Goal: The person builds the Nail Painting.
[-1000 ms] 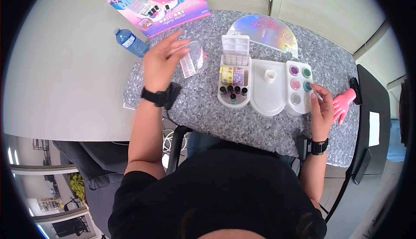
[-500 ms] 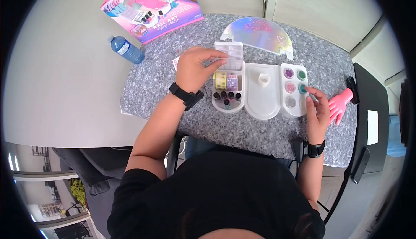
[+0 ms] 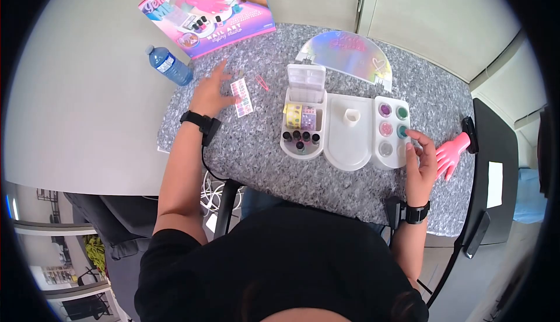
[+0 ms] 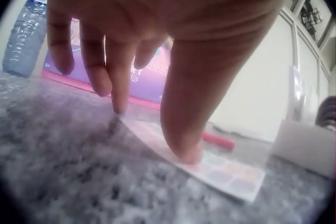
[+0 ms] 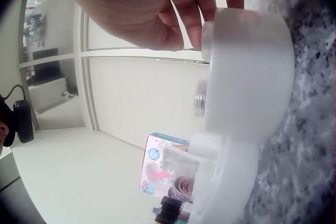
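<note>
My left hand [image 3: 210,95] is over the left part of the table, fingers spread and fairly straight. In the left wrist view its thumb presses on a sticker sheet [image 4: 231,175] with rows of pastel nail shapes, and one fingertip reaches the sheet's far end. Pink tweezers [image 3: 262,83] lie just beyond the sheet. My right hand [image 3: 422,161] rests at the right edge of the white nail studio tray [image 3: 349,156], fingers loosely bent by the glitter pots [image 3: 385,128]. The right wrist view has its fingertips beside a pot [image 5: 208,40] on the tray's raised section.
The tray's left part holds tape rolls [image 3: 300,116], several black-capped polish bottles [image 3: 300,141] and a clear lidded case [image 3: 306,80]. Behind stand a holographic half-round panel [image 3: 344,56] and the nail art box [image 3: 210,13]. A water bottle [image 3: 169,65] is left; a pink model hand [image 3: 452,154] right.
My left hand first moved right to the clear case, then came back left and down onto the sticker sheet. My right hand has stayed by the pots.
</note>
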### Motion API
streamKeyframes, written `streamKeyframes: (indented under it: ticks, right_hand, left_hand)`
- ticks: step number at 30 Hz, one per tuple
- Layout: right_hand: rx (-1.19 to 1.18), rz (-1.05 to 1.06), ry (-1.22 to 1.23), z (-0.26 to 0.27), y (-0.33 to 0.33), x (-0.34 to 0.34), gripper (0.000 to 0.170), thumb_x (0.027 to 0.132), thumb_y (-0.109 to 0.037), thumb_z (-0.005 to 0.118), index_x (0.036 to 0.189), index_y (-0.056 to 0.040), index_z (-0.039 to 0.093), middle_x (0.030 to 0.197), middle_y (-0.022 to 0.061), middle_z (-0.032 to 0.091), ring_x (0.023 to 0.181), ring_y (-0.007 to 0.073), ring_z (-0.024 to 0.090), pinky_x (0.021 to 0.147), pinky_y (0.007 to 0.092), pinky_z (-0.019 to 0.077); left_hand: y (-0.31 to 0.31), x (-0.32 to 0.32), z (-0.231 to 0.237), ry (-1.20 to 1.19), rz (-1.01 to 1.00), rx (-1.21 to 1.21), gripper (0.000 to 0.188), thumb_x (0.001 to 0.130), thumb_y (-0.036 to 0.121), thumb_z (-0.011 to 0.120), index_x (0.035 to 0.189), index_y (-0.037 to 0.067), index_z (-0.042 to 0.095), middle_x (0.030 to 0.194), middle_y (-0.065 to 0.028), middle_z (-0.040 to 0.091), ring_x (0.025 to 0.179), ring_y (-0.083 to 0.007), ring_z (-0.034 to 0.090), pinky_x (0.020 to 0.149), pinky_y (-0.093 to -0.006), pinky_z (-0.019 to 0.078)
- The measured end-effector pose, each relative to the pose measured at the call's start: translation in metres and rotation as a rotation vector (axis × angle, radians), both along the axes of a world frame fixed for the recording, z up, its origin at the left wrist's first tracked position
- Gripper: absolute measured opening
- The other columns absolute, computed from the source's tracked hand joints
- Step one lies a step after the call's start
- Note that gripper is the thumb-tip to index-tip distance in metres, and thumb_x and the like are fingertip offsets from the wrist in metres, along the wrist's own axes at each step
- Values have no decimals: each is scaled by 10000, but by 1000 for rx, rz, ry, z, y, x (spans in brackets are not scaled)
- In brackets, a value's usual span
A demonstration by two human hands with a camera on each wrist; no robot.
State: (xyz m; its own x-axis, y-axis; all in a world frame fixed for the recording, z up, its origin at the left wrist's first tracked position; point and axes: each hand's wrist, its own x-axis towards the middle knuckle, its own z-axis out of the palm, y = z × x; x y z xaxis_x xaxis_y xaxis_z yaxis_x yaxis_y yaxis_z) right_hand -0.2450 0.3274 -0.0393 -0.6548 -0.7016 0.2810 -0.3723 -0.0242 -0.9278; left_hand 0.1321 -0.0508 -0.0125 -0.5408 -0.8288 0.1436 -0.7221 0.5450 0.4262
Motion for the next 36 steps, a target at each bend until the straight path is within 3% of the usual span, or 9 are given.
streamKeyframes:
  ticks: [2, 5, 7, 8, 10, 14, 21, 30, 36]
  right_hand:
    - [-1, -4, 3, 0, 0, 0, 249, 1074, -104, 675, 1311, -40, 714, 1328, 74, 740, 1185, 157, 664, 982, 315, 498]
    - [-7, 1, -14, -1, 0, 1, 253, 1078, -111, 672, 1317, -34, 708, 1328, 74, 740, 1180, 153, 664, 984, 318, 500]
    - [-16, 8, -31, 0, 0, 0, 256, 1081, -114, 670, 1321, -30, 704, 1328, 73, 739, 1176, 150, 664, 985, 319, 502]
    - [-22, 12, -48, 0, 0, 0, 259, 1082, -112, 668, 1325, -28, 700, 1330, 71, 738, 1172, 147, 664, 987, 319, 502]
    - [-27, 11, -68, -2, 0, -1, 262, 1083, -111, 667, 1329, -26, 696, 1331, 69, 737, 1168, 144, 665, 988, 320, 502]
    - [-49, 17, -65, -5, -1, -3, 258, 1083, -94, 666, 1332, -29, 693, 1330, 66, 738, 1134, 129, 660, 976, 307, 507]
    - [-60, 23, -117, -1, -1, 0, 252, 1088, -84, 668, 1334, -32, 690, 1330, 66, 738, 1094, 118, 661, 950, 296, 524]
    - [-55, 28, -92, -4, -1, -2, 243, 1088, -84, 667, 1324, -34, 695, 1329, 58, 740, 1098, 117, 666, 944, 290, 527]
    - [-60, 30, -99, -5, 0, -2, 243, 1088, -88, 666, 1324, -37, 696, 1329, 58, 742, 1098, 112, 664, 943, 284, 522]
  left_hand:
    - [2, 2, -3, -104, 0, -19, 1120, 760, 152, 984, 1710, 145, 391, 1407, -140, 747, 1226, -386, 700, 1090, -468, 550]
    - [4, 1, -5, -9, -43, 81, 1130, 736, 152, 1005, 1700, 130, 416, 1282, -108, 781, 1124, -273, 689, 996, -425, 554]
    - [8, 0, 0, 78, -5, 104, 863, 813, 150, 968, 1581, 103, 577, 1138, -84, 795, 1041, -207, 713, 948, -366, 563]
    - [11, -2, 5, 78, -10, 104, 863, 813, 150, 968, 1581, 103, 577, 1138, -84, 795, 1041, -207, 713, 948, -366, 563]
    - [20, -4, 20, 303, 101, 150, 492, 885, 179, 922, 1341, 77, 769, 1078, -96, 825, 959, -201, 737, 880, -354, 571]
    - [60, -14, 69, 472, -61, -40, 141, 969, 75, 842, 1096, 16, 838, 1026, -51, 814, 897, -124, 720, 842, -299, 553]
    - [112, -50, 96, 496, -224, 5, 131, 942, 44, 843, 1070, 32, 864, 1013, -75, 825, 912, -157, 748, 849, -298, 562]
    - [115, -75, 71, 275, -354, -436, 212, 892, 88, 845, 1089, 160, 874, 1009, -87, 828, 900, -294, 778, 794, -381, 596]
    - [106, -83, 66, 229, -387, -434, 141, 916, 132, 826, 1047, 167, 865, 1005, -40, 832, 902, -273, 773, 801, -395, 570]
